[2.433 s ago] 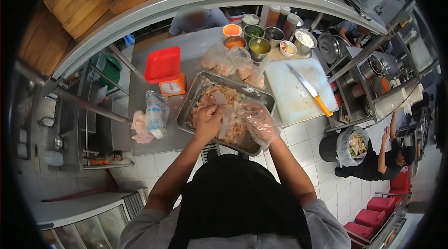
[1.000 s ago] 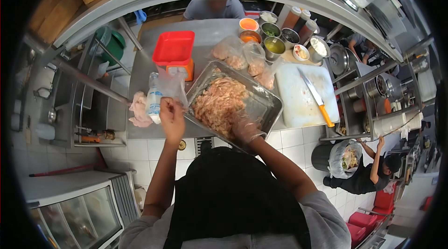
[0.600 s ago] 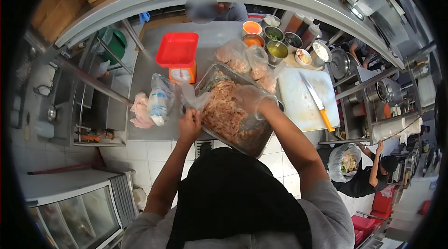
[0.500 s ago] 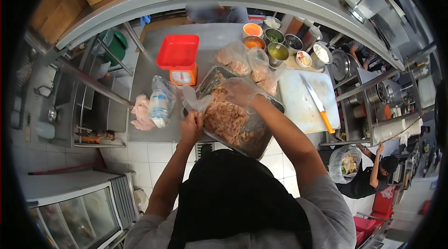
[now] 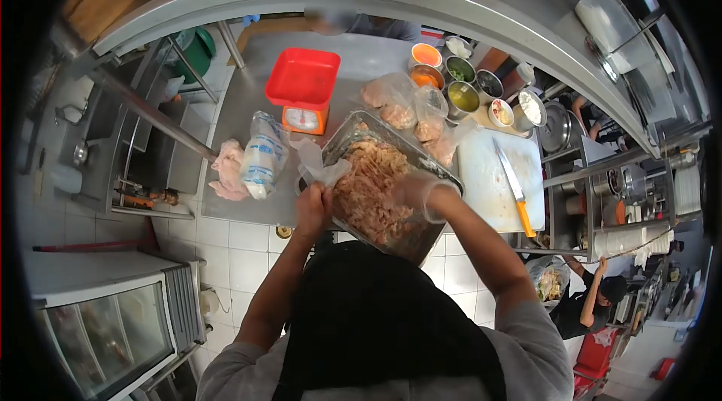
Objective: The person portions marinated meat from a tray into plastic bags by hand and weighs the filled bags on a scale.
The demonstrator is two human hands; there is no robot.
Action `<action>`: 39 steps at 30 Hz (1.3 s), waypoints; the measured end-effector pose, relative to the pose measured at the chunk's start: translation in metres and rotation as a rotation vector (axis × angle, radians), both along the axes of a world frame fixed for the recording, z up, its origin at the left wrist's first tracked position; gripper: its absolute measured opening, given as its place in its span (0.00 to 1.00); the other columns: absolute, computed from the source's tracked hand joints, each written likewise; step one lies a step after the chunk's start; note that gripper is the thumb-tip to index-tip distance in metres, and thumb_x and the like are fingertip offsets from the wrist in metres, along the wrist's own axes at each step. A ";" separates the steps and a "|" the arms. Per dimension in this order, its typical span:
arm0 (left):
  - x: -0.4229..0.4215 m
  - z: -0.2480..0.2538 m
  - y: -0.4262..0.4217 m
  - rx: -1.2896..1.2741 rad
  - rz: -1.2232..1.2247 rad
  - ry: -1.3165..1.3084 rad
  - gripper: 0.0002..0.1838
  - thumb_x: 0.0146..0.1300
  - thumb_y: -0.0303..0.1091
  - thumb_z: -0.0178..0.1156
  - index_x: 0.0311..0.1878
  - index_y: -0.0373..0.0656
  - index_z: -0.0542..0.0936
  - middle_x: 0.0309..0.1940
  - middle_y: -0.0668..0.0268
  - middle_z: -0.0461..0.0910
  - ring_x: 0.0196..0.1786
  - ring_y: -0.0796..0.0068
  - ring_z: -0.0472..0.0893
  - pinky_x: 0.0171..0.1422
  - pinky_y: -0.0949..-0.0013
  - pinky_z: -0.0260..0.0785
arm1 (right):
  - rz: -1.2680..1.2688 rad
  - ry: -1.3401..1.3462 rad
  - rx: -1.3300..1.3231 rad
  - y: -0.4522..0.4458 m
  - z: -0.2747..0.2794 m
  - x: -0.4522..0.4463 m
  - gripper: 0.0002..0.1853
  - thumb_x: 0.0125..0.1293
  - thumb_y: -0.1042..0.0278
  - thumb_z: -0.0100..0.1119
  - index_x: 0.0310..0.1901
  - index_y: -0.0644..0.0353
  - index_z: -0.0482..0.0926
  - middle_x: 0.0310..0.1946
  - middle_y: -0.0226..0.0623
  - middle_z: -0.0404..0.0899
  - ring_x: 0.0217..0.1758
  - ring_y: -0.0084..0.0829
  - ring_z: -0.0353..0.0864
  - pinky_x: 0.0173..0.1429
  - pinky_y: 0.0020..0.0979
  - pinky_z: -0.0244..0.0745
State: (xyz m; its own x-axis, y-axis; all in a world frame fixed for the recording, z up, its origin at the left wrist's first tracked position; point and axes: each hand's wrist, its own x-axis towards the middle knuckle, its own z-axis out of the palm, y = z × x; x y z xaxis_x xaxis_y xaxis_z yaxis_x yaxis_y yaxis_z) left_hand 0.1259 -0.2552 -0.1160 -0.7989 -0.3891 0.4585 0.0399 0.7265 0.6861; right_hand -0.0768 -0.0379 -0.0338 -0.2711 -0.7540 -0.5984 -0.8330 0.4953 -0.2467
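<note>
My left hand (image 5: 314, 205) is closed on a clear plastic bag (image 5: 325, 165) at the left edge of a deep metal tray (image 5: 412, 147). Seasoned raw meat (image 5: 368, 194) in small pieces fills much of that tray, and its upper right part shows bare metal. My right hand (image 5: 415, 192), in a loose clear plastic glove, is on the meat at the tray's right side. Motion smears its fingers, so their grip is hidden. Left of the tray lie a blue-printed plastic package (image 5: 265, 156) and a pale pink piece of raw meat (image 5: 228, 169).
Behind stands an orange scale (image 5: 305, 119) with a red pan (image 5: 303, 77). Bagged meat (image 5: 392, 102) and several containers (image 5: 462, 98) line the back right. A yellow-handled knife (image 5: 514, 189) rests on the white cutting board (image 5: 485, 179). Another person (image 5: 593, 299) is at right.
My right hand has moved down and to the right over the meat, leaving the upper part of the heap uncovered. My left hand keeps the bag at the tray's edge. The camera view has shifted slightly.
</note>
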 end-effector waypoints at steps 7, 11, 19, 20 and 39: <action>0.004 0.002 0.005 -0.025 0.023 0.002 0.08 0.68 0.28 0.60 0.37 0.39 0.71 0.25 0.51 0.75 0.29 0.43 0.78 0.34 0.47 0.70 | -0.099 0.176 -0.559 -0.107 -0.056 -0.052 0.19 0.72 0.59 0.51 0.54 0.63 0.82 0.56 0.51 0.82 0.59 0.49 0.82 0.63 0.48 0.76; 0.003 0.016 0.009 -0.046 0.056 0.056 0.09 0.68 0.27 0.61 0.36 0.39 0.70 0.25 0.51 0.75 0.28 0.44 0.78 0.32 0.48 0.70 | 0.194 0.360 -0.420 -0.111 -0.081 -0.052 0.18 0.71 0.63 0.52 0.57 0.62 0.80 0.58 0.49 0.81 0.63 0.50 0.80 0.67 0.49 0.73; 0.004 0.005 0.007 0.009 0.058 -0.013 0.08 0.68 0.29 0.61 0.36 0.41 0.71 0.26 0.51 0.76 0.30 0.44 0.78 0.33 0.46 0.69 | -0.258 0.158 -0.273 -0.018 -0.013 0.000 0.23 0.68 0.66 0.54 0.61 0.69 0.74 0.52 0.55 0.81 0.58 0.53 0.81 0.63 0.49 0.74; 0.005 -0.005 0.006 0.031 0.061 -0.038 0.08 0.68 0.29 0.61 0.37 0.41 0.71 0.26 0.51 0.76 0.30 0.43 0.78 0.34 0.46 0.69 | -0.268 0.199 -0.328 0.000 -0.008 0.011 0.23 0.68 0.65 0.54 0.60 0.70 0.74 0.51 0.56 0.81 0.58 0.53 0.81 0.63 0.49 0.74; 0.009 -0.001 0.008 0.036 0.054 -0.031 0.07 0.71 0.30 0.58 0.42 0.37 0.73 0.29 0.49 0.78 0.32 0.40 0.79 0.36 0.47 0.70 | -0.748 -0.344 -0.684 0.051 0.112 0.048 0.28 0.57 0.68 0.72 0.60 0.63 0.79 0.44 0.49 0.86 0.48 0.42 0.86 0.57 0.35 0.79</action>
